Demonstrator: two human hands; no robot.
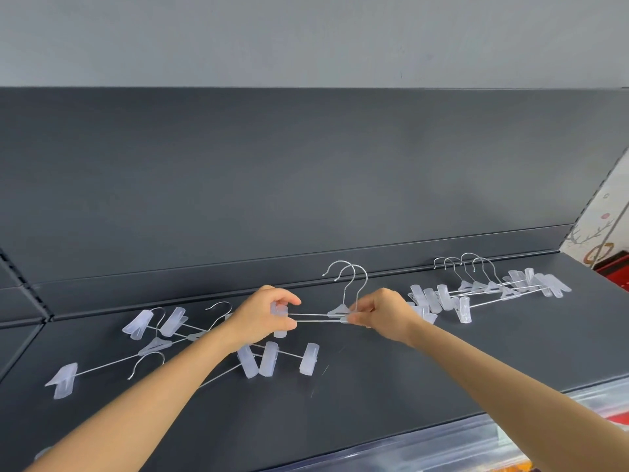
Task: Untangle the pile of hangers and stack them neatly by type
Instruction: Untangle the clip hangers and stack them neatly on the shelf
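Holds two clip hangers [320,318] over the middle of the shelf [374,390], with the left hand [269,316] pinching an end clip [279,311] and the right hand [379,311] pinching the hook base [338,312], between tangled pile [163,338] leftward and sorted stack [483,294] rightward; risks locking the crossed hooks [354,277] if pulled apart unevenly.

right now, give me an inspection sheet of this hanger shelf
surface: dark shelf, flat and matte.
job's things: two held hangers raised between both hands; tangled pile on the left; stacked group on the right, hooks aligned.
clutter: nothing seen.
grippers: left hand grips the held hangers' left clips; right hand pinches them near the hook base.
cables: nothing seen.
surroundings: dark back panel, grey wall above, translucent plastic below the shelf edge.
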